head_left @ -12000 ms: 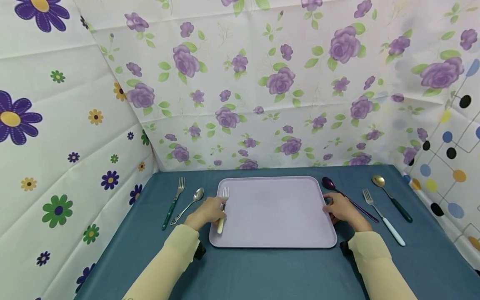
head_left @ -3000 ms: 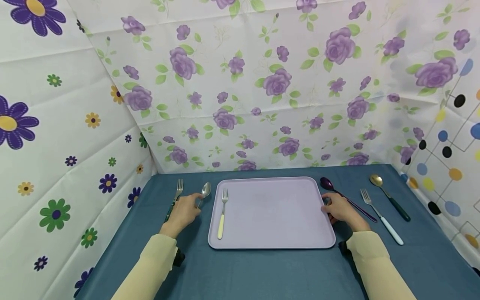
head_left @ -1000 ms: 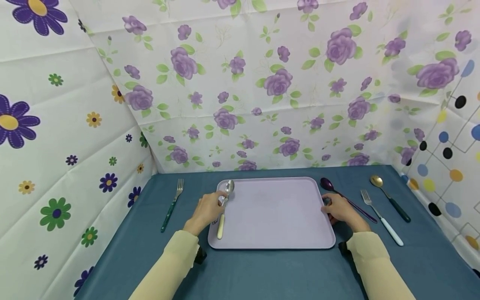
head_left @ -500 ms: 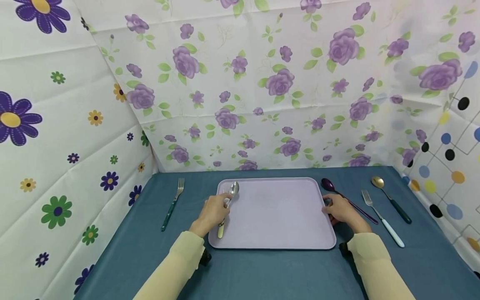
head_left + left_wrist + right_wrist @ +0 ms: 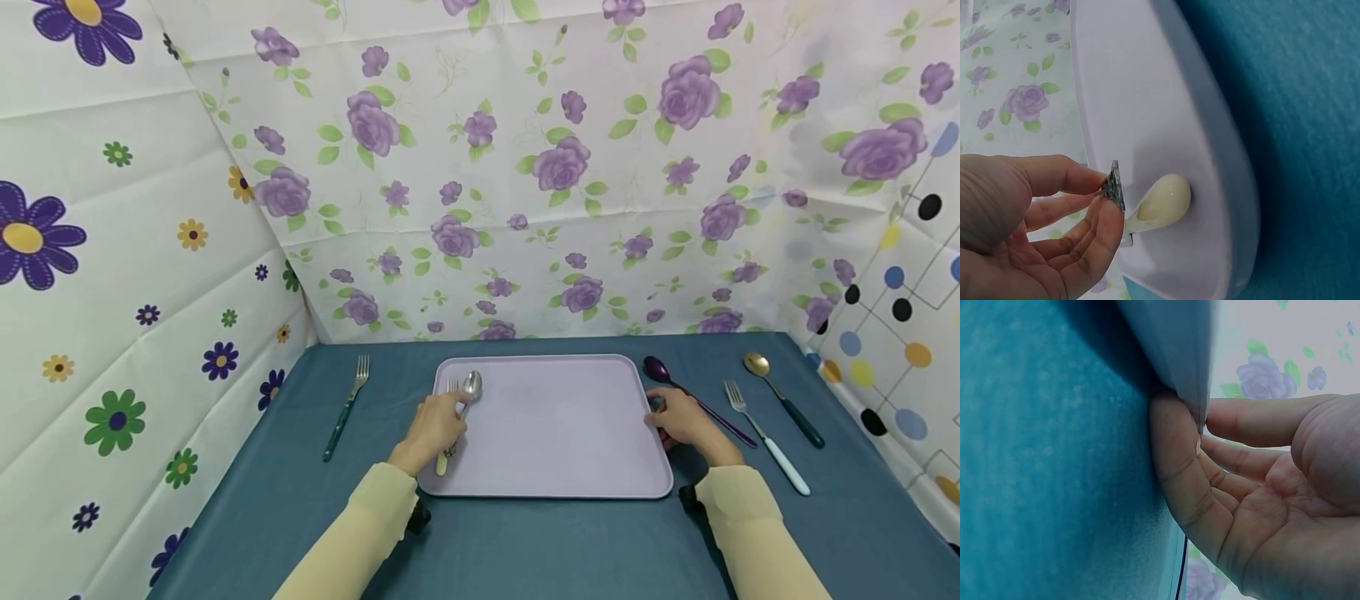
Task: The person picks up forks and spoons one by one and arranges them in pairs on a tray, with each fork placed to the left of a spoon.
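Observation:
My left hand (image 5: 433, 427) pinches a silver spoon (image 5: 472, 384) by its handle over the left part of a pale lilac tray (image 5: 555, 425). In the left wrist view the ornate end of the spoon's handle (image 5: 1112, 187) shows between thumb and fingers. Close beside it lies a fork with a cream handle (image 5: 442, 464), on the tray and partly covered by the hand in the head view. My right hand (image 5: 681, 421) grips the tray's right edge. The right wrist view shows its thumb and a finger on either side of the tray's rim (image 5: 1194, 369).
Left of the tray, a fork with a green handle (image 5: 347, 412) lies on the blue cloth (image 5: 547, 550). To the right lie a dark purple spoon (image 5: 697, 398), a fork with a white handle (image 5: 768, 437) and a gold spoon with a green handle (image 5: 785, 400). Patterned cloth surrounds the table.
My left hand set the cream-handled fork down on the tray, then took the silver spoon from the cloth and carried it right, over the tray beside that fork. The right hand stayed at the edge.

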Available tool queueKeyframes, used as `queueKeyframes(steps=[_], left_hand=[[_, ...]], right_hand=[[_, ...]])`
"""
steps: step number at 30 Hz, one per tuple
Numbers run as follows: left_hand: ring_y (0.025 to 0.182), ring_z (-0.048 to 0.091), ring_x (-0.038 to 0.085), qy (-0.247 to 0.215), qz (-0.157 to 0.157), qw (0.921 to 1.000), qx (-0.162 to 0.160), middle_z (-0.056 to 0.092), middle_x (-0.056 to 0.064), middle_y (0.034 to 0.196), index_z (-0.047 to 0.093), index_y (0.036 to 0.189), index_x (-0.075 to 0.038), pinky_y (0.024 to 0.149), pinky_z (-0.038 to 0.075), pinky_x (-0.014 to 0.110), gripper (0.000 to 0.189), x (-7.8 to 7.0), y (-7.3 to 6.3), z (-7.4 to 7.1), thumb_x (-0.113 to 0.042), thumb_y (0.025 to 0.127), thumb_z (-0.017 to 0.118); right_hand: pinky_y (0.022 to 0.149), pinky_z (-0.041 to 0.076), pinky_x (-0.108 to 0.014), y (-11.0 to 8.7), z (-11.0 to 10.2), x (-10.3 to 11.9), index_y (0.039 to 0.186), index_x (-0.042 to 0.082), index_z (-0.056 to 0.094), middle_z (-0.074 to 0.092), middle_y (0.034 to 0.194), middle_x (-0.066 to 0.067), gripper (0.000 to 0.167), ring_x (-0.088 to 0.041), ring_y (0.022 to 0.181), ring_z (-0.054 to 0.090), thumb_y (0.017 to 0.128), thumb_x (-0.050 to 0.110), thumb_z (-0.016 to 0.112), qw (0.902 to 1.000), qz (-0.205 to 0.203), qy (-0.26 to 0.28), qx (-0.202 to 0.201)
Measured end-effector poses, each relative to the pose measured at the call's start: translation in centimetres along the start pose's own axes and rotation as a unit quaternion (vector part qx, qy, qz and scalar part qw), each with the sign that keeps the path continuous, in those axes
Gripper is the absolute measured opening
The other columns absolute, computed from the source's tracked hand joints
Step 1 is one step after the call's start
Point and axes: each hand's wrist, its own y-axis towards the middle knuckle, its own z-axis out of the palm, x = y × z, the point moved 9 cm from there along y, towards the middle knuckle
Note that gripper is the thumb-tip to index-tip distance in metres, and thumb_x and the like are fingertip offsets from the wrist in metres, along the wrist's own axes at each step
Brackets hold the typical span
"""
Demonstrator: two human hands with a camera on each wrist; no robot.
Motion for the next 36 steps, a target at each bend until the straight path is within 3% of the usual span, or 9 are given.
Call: queueKeyframes(steps=[6,12,15,20,23,36], left_hand=[[0.064,0.060,0.017,0.014,-0.008,0.9998,0.011,0.069,0.006,0.082,0.071,0.130,-0.002,0.054,0.050,0.032,0.042,-0.3,-0.1,0.3,0.004,0.089,0.067],[0.069,0.058,0.021,0.042,0.003,0.9990,0.013,0.072,0.013,0.095,0.074,0.123,0.002,0.058,0.051,0.034,0.038,-0.9,-0.1,0.6,0.004,0.085,0.070],[0.067,0.056,0.020,0.058,0.015,0.9981,0.012,0.070,0.011,0.083,0.076,0.114,0.003,0.059,0.051,0.034,0.031,-1.3,-0.1,0.6,0.004,0.083,0.071],[0.061,0.051,0.019,0.074,0.028,0.9968,0.011,0.055,0.004,0.066,0.072,0.085,0.000,0.055,0.047,0.032,0.006,-1.6,-0.1,0.7,0.005,0.081,0.072],[0.060,0.050,0.019,0.080,0.031,0.9962,0.013,0.053,0.004,0.066,0.066,0.076,-0.003,0.055,0.047,0.032,0.011,-1.7,0.0,0.7,0.005,0.080,0.072],[0.060,0.050,0.019,0.080,0.027,0.9963,0.018,0.056,0.005,0.069,0.066,0.078,-0.002,0.055,0.046,0.033,0.013,-1.7,0.2,1.0,0.006,0.079,0.075]], right_hand=[[0.056,0.059,-0.040,0.0,0.1,0.0,0.142,-0.018,0.044,0.064,0.092,-0.021,0.050,-0.022,0.060,0.065,0.098,-0.002,0.062,1.0000,0.003,-0.001,-0.001],[0.056,0.059,-0.040,-0.1,0.2,-0.1,0.142,-0.017,0.045,0.064,0.091,-0.021,0.050,-0.022,0.060,0.064,0.098,-0.001,0.062,1.0000,0.002,-0.003,-0.001],[0.056,0.059,-0.040,-0.1,0.2,-0.1,0.142,-0.017,0.045,0.063,0.090,-0.020,0.050,-0.022,0.060,0.064,0.098,-0.001,0.062,1.0000,0.001,-0.005,-0.002],[0.056,0.059,-0.040,-0.1,0.1,0.1,0.143,-0.017,0.044,0.064,0.089,-0.019,0.051,-0.022,0.059,0.064,0.098,-0.001,0.062,1.0000,-0.001,-0.006,-0.001],[0.056,0.059,-0.040,-0.1,0.1,0.1,0.144,-0.017,0.044,0.064,0.089,-0.019,0.051,-0.022,0.060,0.064,0.098,-0.001,0.062,1.0000,0.001,-0.002,0.002],[0.057,0.059,-0.040,0.1,0.1,-0.2,0.145,-0.016,0.043,0.063,0.090,-0.020,0.052,-0.024,0.062,0.065,0.099,0.000,0.061,0.9999,0.010,-0.002,0.005]])
